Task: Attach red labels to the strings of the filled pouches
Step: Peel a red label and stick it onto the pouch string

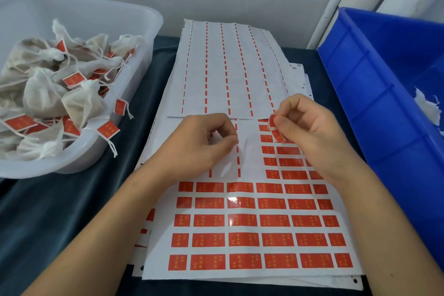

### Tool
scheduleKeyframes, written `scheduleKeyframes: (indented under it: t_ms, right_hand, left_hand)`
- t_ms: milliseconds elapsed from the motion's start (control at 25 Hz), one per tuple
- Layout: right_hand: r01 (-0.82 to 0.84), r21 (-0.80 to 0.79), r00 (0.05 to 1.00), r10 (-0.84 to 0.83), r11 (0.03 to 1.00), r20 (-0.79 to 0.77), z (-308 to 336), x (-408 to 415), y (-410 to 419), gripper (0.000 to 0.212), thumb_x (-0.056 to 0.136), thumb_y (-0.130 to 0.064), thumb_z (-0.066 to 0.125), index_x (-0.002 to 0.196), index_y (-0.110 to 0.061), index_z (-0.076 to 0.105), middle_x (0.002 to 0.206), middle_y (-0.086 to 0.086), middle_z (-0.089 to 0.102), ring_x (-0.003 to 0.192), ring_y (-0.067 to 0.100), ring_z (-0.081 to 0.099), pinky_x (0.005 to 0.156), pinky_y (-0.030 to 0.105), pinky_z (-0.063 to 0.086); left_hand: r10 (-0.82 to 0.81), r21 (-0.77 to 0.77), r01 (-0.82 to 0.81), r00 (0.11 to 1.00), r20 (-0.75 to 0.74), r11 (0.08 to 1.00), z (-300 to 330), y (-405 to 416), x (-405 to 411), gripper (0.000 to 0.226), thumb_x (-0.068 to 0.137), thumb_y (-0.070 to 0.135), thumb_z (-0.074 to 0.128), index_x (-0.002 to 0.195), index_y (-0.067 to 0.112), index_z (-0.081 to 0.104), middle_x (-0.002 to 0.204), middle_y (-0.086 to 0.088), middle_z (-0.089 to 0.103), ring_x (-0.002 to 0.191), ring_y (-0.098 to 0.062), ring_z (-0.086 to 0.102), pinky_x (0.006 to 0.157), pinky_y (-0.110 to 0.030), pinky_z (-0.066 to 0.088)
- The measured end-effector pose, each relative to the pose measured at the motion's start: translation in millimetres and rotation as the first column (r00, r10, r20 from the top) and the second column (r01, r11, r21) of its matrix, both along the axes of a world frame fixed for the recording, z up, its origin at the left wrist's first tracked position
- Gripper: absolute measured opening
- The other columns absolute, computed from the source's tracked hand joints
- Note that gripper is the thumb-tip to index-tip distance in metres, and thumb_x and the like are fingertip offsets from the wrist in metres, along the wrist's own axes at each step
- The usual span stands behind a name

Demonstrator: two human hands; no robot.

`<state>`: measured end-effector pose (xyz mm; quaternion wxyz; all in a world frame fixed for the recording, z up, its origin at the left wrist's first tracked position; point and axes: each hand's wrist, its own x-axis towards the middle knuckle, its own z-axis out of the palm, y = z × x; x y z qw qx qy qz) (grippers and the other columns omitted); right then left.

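A sheet of red labels [259, 223] lies in front of me on the dark cloth, its upper rows peeled bare. My right hand [310, 132] pinches one red label [274, 127] that curls up off the sheet near its upper right part. My left hand [201, 142] rests on the bare backing to the left, fingers curled, thumb and forefinger tips close together on the paper. Filled white pouches [48, 94] with strings and red labels on them lie heaped in a clear tub [134, 60] at the left.
An emptied backing sheet [228, 67] with thin red strips lies beyond the label sheet, on top of more sheets. A blue bin [374, 74] stands at the right with a bit of white pouch [427, 108] showing at its edge. A wall rises behind.
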<state>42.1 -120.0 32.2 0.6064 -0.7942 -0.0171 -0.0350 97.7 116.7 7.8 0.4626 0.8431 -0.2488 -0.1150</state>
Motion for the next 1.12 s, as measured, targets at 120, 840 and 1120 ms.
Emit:
scheduleKeyframes:
  t_ms: [120, 840, 1120]
  right_hand:
    - [0.065, 0.036, 0.998, -0.066, 0.997, 0.024, 0, 8, 12, 0.02, 0.101, -0.023, 0.065, 0.119, -0.03, 0.062, 0.095, -0.007, 0.076, 0.092, 0.012, 0.076, 0.076, 0.018, 0.059]
    - [0.241, 0.183, 0.97, -0.23, 0.953, -0.077, -24, 6, 16, 0.012, 0.1, -0.03, 0.067, 0.11, -0.027, 0.071, 0.107, -0.006, 0.077, 0.096, 0.016, 0.075, 0.083, 0.036, 0.061]
    - [0.258, 0.252, 0.966, -0.249, 0.933, -0.066, -24, 6, 10, 0.009, 0.1, -0.028, 0.066, 0.107, -0.025, 0.071, 0.106, -0.004, 0.077, 0.085, 0.013, 0.074, 0.075, 0.027, 0.059]
  left_hand:
    - [0.027, -0.056, -0.026, 1.0, 0.003, 0.998, 3, -1, -1, 0.009, 0.101, 0.031, 0.063, 0.096, 0.035, 0.07, 0.095, 0.021, 0.072, 0.099, -0.001, 0.068, 0.085, -0.007, 0.047]
    - [0.043, 0.025, -0.05, 0.976, 0.216, 0.998, 1, -17, -18, 0.01, 0.101, 0.042, 0.062, 0.091, 0.043, 0.063, 0.091, 0.028, 0.066, 0.1, 0.006, 0.06, 0.075, 0.001, 0.045]
    - [-0.107, 0.238, 0.036, 0.95, 0.293, 0.971, -1, -16, -16, 0.024, 0.093, 0.062, 0.059, 0.109, 0.045, 0.059, 0.102, 0.027, 0.058, 0.096, 0.0, 0.059, 0.08, -0.013, 0.05]
